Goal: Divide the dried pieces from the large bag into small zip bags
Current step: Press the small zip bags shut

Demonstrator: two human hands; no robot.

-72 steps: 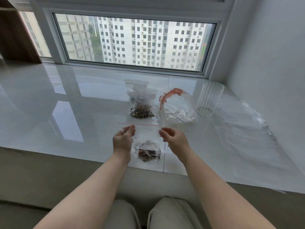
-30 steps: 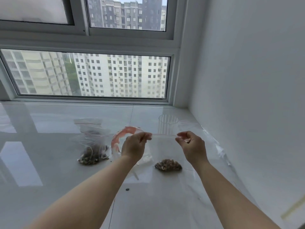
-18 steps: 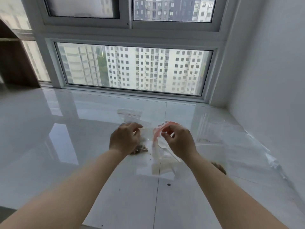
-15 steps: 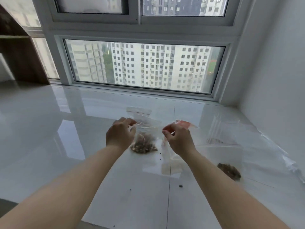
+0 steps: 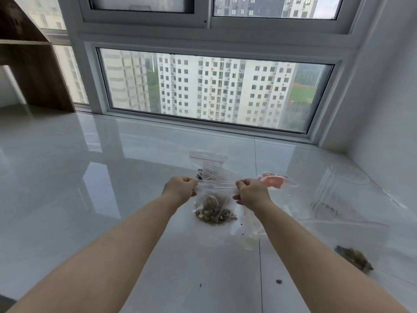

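1. At frame centre a clear zip bag (image 5: 214,199) is held up over the glossy white tiled surface (image 5: 90,211), with brown dried pieces (image 5: 214,215) heaped in its bottom.
2. The left hand (image 5: 180,188) pinches the bag's top edge at its left end, fingers curled; the right hand (image 5: 251,193) pinches the right end, stretching the red-lined mouth between them.
3. Behind it another clear bag (image 5: 208,160) with a red zip line stands; its contents are hard to make out.
4. At lower right a small zip bag (image 5: 352,240) lies flat, holding a blurred clump of pieces (image 5: 354,257).
5. A clear ribbed cup (image 5: 334,190) stands at right, nearly lost in the glare.
6. Beside the right hand lies crumpled clear plastic with an orange-red patch (image 5: 273,180).
7. Loose dark crumbs (image 5: 279,281) dot the tile.
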